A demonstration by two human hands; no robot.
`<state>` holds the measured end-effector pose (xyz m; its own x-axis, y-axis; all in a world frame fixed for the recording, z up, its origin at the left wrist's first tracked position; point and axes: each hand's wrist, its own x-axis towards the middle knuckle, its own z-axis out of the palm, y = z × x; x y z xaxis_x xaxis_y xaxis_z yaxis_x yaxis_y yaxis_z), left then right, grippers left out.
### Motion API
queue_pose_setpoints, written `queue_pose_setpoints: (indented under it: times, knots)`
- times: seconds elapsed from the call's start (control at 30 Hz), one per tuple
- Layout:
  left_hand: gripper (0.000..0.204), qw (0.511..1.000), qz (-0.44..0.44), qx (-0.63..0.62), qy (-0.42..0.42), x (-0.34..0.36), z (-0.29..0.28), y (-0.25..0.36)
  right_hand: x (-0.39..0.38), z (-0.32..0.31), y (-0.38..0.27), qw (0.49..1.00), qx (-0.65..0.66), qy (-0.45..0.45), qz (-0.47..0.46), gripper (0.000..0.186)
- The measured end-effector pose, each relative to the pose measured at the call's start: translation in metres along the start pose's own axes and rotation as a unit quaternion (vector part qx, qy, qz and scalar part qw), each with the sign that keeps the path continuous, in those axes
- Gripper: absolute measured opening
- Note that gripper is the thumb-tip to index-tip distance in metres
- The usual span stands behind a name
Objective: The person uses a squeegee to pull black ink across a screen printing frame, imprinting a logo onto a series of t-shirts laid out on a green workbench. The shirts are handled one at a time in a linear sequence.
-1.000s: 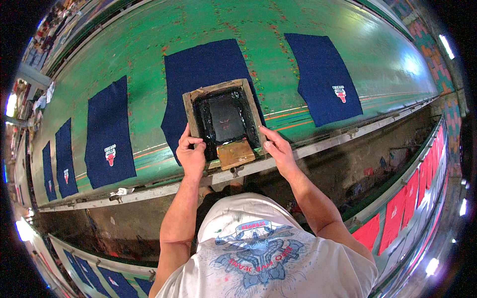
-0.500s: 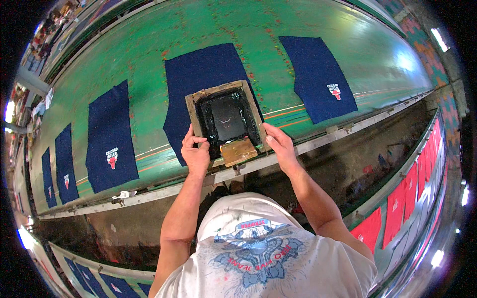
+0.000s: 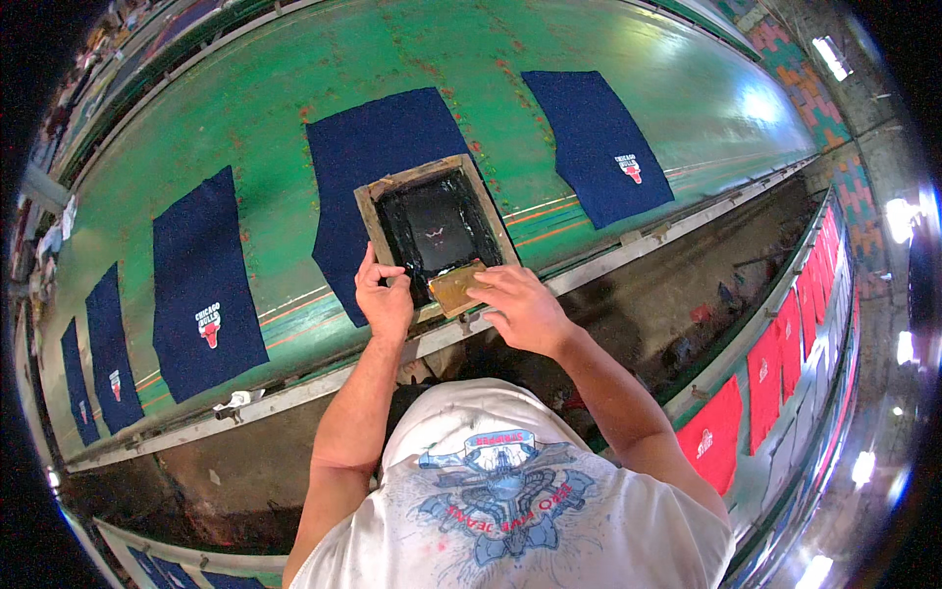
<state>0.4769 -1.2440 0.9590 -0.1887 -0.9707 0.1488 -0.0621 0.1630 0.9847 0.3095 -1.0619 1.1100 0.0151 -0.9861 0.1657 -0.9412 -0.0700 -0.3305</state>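
A small wooden-framed printing screen [image 3: 413, 176], dark inside with a small pale outline on its mesh, lies on a navy fabric piece [image 3: 383, 128]. My left hand [image 3: 385, 302] pinches the lower left corner of the frame, thumb and forefinger closed. Across the near end of the screen rests a wooden squeegee [image 3: 453, 293], slightly tilted. My right hand [image 3: 528, 312] has its fingers on the squeegee's right end and its thumb below; the fingertips partly cover that end. The squeegee's blade edge is hidden.
The screen stands on a long green table [image 3: 285, 79] with a metal rail [image 3: 304, 386] along its near edge. Other navy pieces with a printed emblem lie left and right, such as one piece [image 3: 601, 147]. Behind me on the right, red pieces [image 3: 708, 444] lie on another table.
My right hand has left the frame's right edge and moved left onto the squeegee. The left hand keeps its hold on the frame. The whole view has shifted slightly.
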Motion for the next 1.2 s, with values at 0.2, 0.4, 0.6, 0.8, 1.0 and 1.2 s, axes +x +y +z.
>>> queue_pose_setpoints:
  times: [0.2,0.4,0.6,0.8,1.0,1.2]
  knots:
    - [0.014,0.999,0.000,0.047,-0.003,-0.001,0.000,0.003,0.026,0.009,0.018,0.996,-0.041,-0.019,-0.073,0.047]
    - [0.031,0.992,-0.059,-0.110,0.032,0.001,0.010,-0.010,0.067,-0.006,0.053,0.990,0.064,-0.088,-0.092,0.040]
    - [0.056,0.979,-0.158,-0.122,0.034,0.013,0.003,0.008,0.137,-0.001,0.093,0.986,0.083,0.008,-0.142,0.038]
    - [0.058,0.976,-0.205,-0.065,0.042,0.021,0.006,0.031,0.196,0.031,0.122,0.986,0.061,0.006,-0.153,0.042]
    - [0.061,0.973,-0.223,-0.042,0.046,0.025,0.007,0.030,0.228,0.031,0.143,0.934,0.127,-0.141,-0.301,0.031]
    - [0.063,0.971,-0.234,-0.043,0.038,0.029,0.008,0.031,0.233,0.024,0.167,0.886,0.130,-0.208,-0.393,0.043]
